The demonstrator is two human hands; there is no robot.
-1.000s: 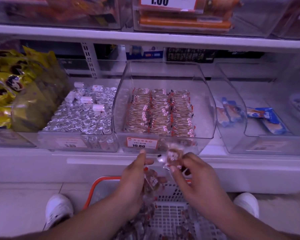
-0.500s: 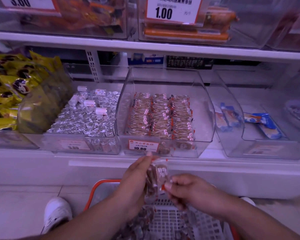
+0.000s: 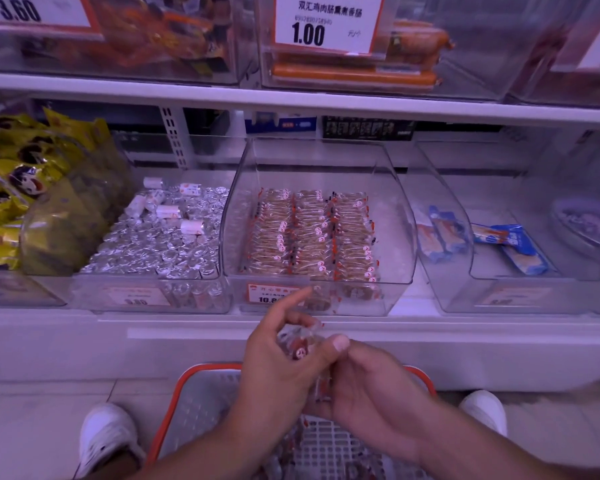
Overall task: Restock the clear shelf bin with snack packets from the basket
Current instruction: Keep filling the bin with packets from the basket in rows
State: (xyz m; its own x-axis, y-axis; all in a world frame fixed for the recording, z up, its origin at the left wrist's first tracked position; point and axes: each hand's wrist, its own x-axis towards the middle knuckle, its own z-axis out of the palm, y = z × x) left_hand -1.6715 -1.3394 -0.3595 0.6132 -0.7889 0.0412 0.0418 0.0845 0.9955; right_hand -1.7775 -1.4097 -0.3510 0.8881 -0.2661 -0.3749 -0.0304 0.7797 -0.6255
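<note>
A clear shelf bin (image 3: 400, 237) on the lower shelf holds three neat rows of small clear snack packets (image 3: 309, 233) with red trim. Below it, an orange-rimmed grey basket (image 3: 194, 393) stands on the floor with several loose packets inside. Above the basket, my left hand (image 3: 274, 368) and my right hand (image 3: 364, 386) meet around a small bunch of snack packets (image 3: 300, 346). My left fingers curl round the bunch with the index finger raised; my right thumb and fingers pinch it from the right.
Left of the target bin is a bin of silver foil packs (image 3: 160, 244), then yellow bags (image 3: 18, 188). To the right stands a clear bin with blue packets (image 3: 506, 244). An upper shelf (image 3: 291, 98) overhangs. White shoes (image 3: 104, 441) flank the basket.
Both hands stayed in front of the bin's lower edge. The packet held up in my right fingers a second ago came down against the bunch in my left hand, and my right hand closed in beside it.
</note>
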